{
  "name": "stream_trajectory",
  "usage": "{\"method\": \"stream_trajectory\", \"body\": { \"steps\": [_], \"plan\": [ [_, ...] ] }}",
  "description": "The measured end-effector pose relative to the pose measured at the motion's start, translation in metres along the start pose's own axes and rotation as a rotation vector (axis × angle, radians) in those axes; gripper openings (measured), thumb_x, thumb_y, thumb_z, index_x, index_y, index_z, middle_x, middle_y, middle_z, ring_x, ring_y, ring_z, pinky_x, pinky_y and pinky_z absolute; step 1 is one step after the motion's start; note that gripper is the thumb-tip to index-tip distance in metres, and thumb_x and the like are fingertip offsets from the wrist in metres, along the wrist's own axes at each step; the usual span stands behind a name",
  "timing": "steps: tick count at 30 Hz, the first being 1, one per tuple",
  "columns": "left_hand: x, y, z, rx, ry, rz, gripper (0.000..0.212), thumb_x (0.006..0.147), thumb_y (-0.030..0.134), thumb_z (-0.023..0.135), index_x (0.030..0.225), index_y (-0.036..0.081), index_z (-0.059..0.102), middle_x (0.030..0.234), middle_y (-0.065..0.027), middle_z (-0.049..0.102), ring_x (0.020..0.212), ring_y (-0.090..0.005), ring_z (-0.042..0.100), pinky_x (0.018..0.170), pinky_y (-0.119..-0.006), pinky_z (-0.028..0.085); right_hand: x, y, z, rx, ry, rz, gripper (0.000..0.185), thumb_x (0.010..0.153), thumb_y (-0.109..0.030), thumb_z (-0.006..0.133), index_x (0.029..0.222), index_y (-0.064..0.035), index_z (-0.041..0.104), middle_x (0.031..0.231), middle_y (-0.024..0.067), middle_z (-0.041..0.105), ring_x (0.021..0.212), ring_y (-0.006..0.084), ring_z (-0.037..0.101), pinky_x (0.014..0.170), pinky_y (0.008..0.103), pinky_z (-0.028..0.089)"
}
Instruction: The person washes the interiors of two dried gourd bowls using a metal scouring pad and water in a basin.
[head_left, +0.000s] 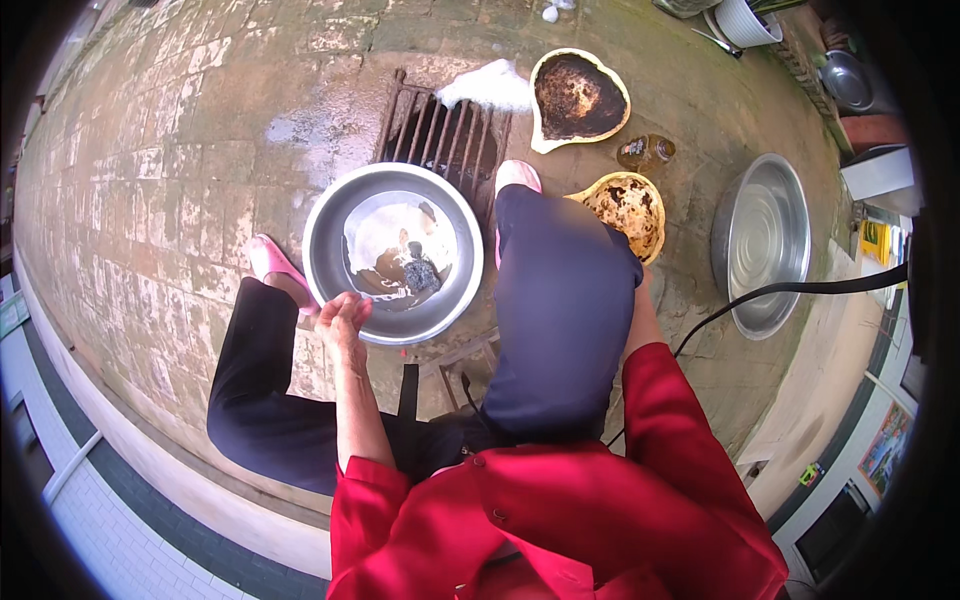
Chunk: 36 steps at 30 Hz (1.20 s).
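My left hand is at the near left rim of a round metal basin, its fingers curled together with nothing visible in them. Shallow, cloudy water lies in the basin, along with a dark grey scouring pad that looks like steel wool. My right forearm reaches down behind my raised knee, which hides the hand. Just beyond that knee lies a halved gourd ladle with a pale, dark-spotted inside. Farther off is a second gourd ladle, its inside mostly blackened.
A labelled jar lies between the ladles. A rusty drain grate with white foam is beyond the basin. At right, a larger metal basin leans tilted; a black cable crosses it. A white pot stands far right.
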<state>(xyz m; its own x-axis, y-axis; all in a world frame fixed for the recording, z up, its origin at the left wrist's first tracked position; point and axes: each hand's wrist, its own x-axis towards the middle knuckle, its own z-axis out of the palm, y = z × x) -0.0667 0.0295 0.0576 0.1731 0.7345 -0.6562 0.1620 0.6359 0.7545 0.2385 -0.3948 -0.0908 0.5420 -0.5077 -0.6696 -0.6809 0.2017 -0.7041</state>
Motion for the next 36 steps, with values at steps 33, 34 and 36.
{"method": "stream_trajectory", "body": {
  "steps": [33, 34, 36],
  "plan": [
    [0.021, -0.052, 0.042, 0.157, -0.048, -0.22, 0.015, 0.09, 0.011, 0.057, 0.087, -0.004, 0.061, 0.085, -0.0133, 0.065, 0.07, -0.0215, 0.067, 0.063, -0.028, 0.055, -0.01, -0.123, 0.239, -0.419, -0.279, 0.037, 0.028, 0.095, -0.019, 0.048, 0.117, -0.0003, 0.046, 0.083, 0.0212, 0.06, 0.054, 0.0232, 0.061, 0.04, 0.0272, 0.043],
    [0.022, -0.049, 0.045, 0.154, -0.05, -0.21, 0.016, 0.09, 0.012, 0.057, 0.088, -0.003, 0.062, 0.085, -0.0124, 0.065, 0.069, -0.0203, 0.066, 0.063, -0.028, 0.055, -0.023, -0.125, 0.244, -0.388, -0.274, 0.006, 0.024, 0.093, -0.009, 0.048, 0.11, 0.0076, 0.047, 0.076, 0.021, 0.06, 0.051, 0.0242, 0.061, 0.037, 0.0259, 0.04],
    [0.021, -0.045, 0.048, 0.177, -0.079, -0.17, 0.016, 0.091, 0.013, 0.057, 0.089, -0.003, 0.062, 0.085, -0.0119, 0.066, 0.069, -0.0199, 0.066, 0.063, -0.028, 0.055, -0.044, -0.125, 0.245, -0.415, -0.311, -0.045, 0.023, 0.093, -0.009, 0.048, 0.109, 0.0077, 0.048, 0.073, 0.0187, 0.058, 0.052, 0.0243, 0.062, 0.037, 0.0262, 0.04]
  ]
}}
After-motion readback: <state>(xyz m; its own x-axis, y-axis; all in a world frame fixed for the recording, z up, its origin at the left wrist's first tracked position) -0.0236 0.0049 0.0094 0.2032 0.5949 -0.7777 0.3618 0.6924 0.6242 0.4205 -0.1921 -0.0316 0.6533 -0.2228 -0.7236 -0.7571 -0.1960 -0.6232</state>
